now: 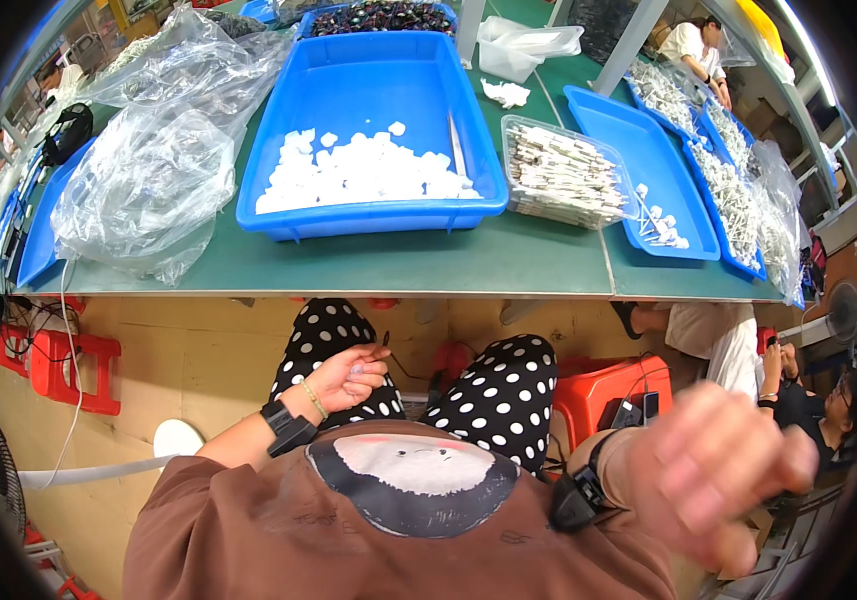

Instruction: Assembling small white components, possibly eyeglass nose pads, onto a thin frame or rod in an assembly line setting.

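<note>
My left hand (pixel 351 378) is over my lap with its fingers curled closed; whatever is in them, if anything, is too small to make out. Raised at the right, close to the camera and blurred, my right hand (pixel 714 470) has its thumb apart from the fingers, and no object shows in it. Neither hand touches the green table (pixel 399 262). On the table stands a large blue tray (pixel 369 215) with a heap of small white pieces (pixel 374 170) and a thin pointed tool (pixel 457 145). Right of it, a clear plastic box (pixel 571 222) is filled with thin white stick-like parts (pixel 564 170).
A second blue tray (pixel 604 120) holds a few white-headed stick parts (pixel 657 220). Farther right are blue trays of similar parts (pixel 734 190). Clear plastic bags (pixel 149 190) cover the table's left. Red stools (pixel 609 395) stand below. Other people (pixel 699 50) sit nearby.
</note>
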The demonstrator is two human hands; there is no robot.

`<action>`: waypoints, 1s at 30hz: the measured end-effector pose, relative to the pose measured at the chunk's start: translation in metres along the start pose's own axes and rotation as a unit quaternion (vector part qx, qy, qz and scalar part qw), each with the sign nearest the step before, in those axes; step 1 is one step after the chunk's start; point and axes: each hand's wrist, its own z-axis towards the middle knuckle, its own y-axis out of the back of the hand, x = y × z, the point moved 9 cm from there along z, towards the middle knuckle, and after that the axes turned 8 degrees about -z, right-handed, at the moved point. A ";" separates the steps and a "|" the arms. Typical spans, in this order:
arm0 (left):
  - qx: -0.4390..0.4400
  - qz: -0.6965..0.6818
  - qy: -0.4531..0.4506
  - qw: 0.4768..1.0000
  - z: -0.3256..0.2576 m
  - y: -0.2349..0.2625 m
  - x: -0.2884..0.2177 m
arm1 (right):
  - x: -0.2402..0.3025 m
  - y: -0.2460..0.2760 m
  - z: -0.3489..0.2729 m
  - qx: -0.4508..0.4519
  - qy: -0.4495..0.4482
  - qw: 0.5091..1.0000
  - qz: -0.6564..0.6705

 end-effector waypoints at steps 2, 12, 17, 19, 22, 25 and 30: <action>0.026 -0.034 0.017 0.999 -0.001 -0.006 -0.001 | -0.037 0.000 -0.014 0.165 -0.090 0.978 -0.089; -0.130 0.182 -0.186 0.957 -0.030 -0.061 -0.050 | -0.155 0.075 -0.020 0.030 -0.194 0.899 -0.392; -0.005 0.375 -0.062 0.925 -0.037 -0.131 -0.009 | -0.191 0.092 0.031 0.122 -0.179 0.836 -0.504; 0.031 0.527 -0.032 0.849 -0.043 -0.157 0.013 | -0.210 0.086 0.042 0.163 -0.142 0.820 -0.529; 0.034 0.570 0.012 0.821 -0.046 -0.175 0.033 | -0.242 0.079 0.044 0.227 -0.122 0.778 -0.572; 0.034 0.567 0.043 0.822 -0.044 -0.189 0.043 | -0.257 0.062 0.038 0.308 -0.087 0.713 -0.623; 0.041 0.492 -0.052 0.868 -0.047 -0.201 0.025 | -0.261 0.060 0.041 0.299 -0.083 0.718 -0.623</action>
